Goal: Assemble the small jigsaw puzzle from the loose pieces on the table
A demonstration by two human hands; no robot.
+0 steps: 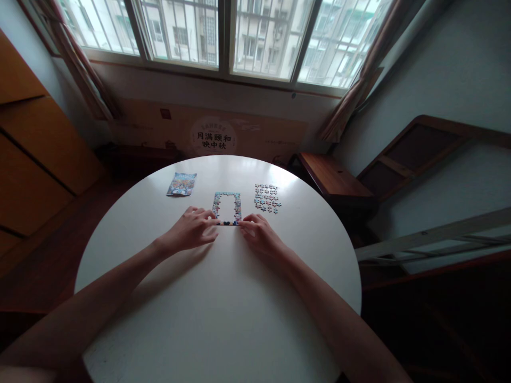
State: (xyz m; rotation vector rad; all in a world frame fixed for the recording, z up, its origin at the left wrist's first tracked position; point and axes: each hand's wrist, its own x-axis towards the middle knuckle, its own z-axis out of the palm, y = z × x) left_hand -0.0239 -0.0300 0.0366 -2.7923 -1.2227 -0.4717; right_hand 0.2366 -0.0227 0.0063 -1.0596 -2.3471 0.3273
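Observation:
A jigsaw puzzle border (238, 205) lies flat on the white round table (211, 308), joined into an upright rectangle with a bare middle. My left hand (194, 227) is at its lower left corner, fingertips touching the edge and thumb held apart below. At the lower right corner my right hand (259, 233) rests bent fingertips on the border, with a gap between finger and thumb. Right of the border, loose puzzle pieces (266, 198) are spread in rough rows. A blue printed packet (182, 184) lies at the left, beyond my left hand.
Behind the table stand a barred window (223, 37) and a printed board (255, 125) below it. A wooden stool or small bench (335, 173) is at the back right, near a leaning wooden frame (415, 154). Orange-brown cabinets (35, 159) fill the left side.

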